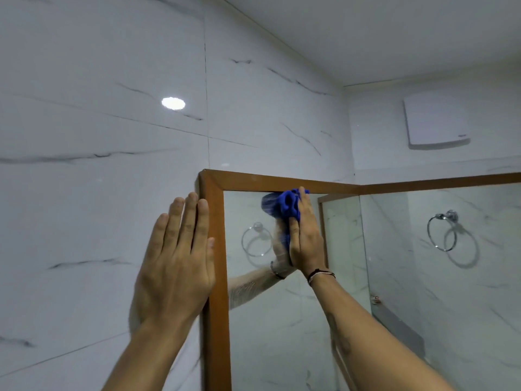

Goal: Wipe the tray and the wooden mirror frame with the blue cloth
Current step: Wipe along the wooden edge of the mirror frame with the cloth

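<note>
Under the wooden mirror frame (282, 184) top edge, right hand (306, 244) presses blue cloth (284, 206).

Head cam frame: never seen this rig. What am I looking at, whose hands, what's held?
There is no robot here. One wide-angle camera worn on a person's head looks at their own two bare hands in a tiled bathroom. The left hand lies flat and open on the marble wall, beside the wooden mirror frame. The right hand presses a bunched blue cloth against the glass just under the frame's top rail. The mirror reflects that arm and a towel ring on the side wall. No tray is in view.
</note>
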Demonstrator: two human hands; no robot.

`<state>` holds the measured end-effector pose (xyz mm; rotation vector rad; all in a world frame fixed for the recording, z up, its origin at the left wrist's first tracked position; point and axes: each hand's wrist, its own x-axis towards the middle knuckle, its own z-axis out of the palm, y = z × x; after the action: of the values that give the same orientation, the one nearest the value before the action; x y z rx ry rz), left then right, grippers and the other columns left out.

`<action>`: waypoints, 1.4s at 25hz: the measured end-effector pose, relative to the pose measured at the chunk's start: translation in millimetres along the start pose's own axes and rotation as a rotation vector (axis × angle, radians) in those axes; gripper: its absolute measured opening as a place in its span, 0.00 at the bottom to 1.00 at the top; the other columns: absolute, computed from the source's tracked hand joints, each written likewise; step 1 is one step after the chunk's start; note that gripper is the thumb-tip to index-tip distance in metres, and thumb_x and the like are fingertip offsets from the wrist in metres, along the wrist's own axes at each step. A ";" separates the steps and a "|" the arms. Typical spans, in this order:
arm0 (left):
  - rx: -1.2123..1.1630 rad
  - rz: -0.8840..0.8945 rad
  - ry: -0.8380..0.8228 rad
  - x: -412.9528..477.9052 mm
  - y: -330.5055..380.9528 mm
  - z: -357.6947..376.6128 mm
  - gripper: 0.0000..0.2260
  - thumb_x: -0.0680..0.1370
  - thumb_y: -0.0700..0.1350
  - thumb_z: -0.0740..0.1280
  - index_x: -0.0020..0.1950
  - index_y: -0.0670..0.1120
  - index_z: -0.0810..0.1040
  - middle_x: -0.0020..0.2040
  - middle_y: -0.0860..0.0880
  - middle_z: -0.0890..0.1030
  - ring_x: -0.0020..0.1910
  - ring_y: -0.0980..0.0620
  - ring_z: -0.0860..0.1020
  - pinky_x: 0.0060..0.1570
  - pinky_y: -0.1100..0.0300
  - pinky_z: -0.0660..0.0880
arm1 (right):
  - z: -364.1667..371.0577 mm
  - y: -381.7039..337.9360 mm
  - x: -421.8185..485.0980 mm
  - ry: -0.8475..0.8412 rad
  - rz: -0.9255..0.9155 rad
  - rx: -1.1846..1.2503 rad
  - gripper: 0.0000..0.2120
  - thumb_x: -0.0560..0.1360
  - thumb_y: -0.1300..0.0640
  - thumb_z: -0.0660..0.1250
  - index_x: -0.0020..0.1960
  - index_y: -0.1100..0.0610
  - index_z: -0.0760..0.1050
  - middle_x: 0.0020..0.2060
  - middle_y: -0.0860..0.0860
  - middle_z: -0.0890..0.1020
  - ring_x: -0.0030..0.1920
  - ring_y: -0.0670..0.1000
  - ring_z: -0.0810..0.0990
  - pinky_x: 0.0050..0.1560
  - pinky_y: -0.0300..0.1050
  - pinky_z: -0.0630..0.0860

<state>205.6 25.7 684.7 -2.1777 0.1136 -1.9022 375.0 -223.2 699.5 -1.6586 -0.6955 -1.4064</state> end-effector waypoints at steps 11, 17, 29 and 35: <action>0.065 0.034 0.042 -0.3 1.9 4.7 0.32 0.91 0.50 0.50 0.90 0.33 0.48 0.90 0.31 0.48 0.90 0.34 0.51 0.86 0.35 0.62 | -23.1 79.3 61.7 0.257 0.610 0.029 0.26 0.93 0.49 0.52 0.90 0.52 0.59 0.81 0.58 0.76 0.78 0.65 0.77 0.79 0.60 0.73; 0.087 0.011 0.013 0.1 4.1 -4.2 0.31 0.91 0.50 0.47 0.89 0.32 0.51 0.88 0.29 0.52 0.88 0.32 0.55 0.84 0.38 0.66 | -5.5 39.8 33.4 0.276 0.514 0.211 0.26 0.93 0.48 0.51 0.89 0.54 0.61 0.87 0.52 0.67 0.88 0.56 0.66 0.90 0.58 0.60; 0.096 -0.027 -0.061 1.6 11.3 -15.4 0.29 0.93 0.49 0.40 0.89 0.33 0.42 0.90 0.32 0.46 0.90 0.36 0.48 0.87 0.42 0.61 | 52.3 -125.2 -31.7 0.055 0.095 0.350 0.27 0.90 0.49 0.49 0.89 0.43 0.54 0.91 0.41 0.55 0.92 0.44 0.50 0.92 0.44 0.50; 0.061 -0.023 -0.137 -6.9 11.0 -16.3 0.28 0.94 0.49 0.39 0.90 0.35 0.40 0.90 0.34 0.42 0.90 0.36 0.43 0.90 0.42 0.51 | 56.7 -135.8 -56.8 -0.050 -0.004 0.376 0.31 0.85 0.67 0.55 0.88 0.56 0.60 0.91 0.52 0.58 0.93 0.56 0.50 0.93 0.62 0.50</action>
<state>189.7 14.5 677.4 -2.2689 0.0058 -1.7374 278.4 -100.8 675.5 -1.3986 -0.9294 -1.1558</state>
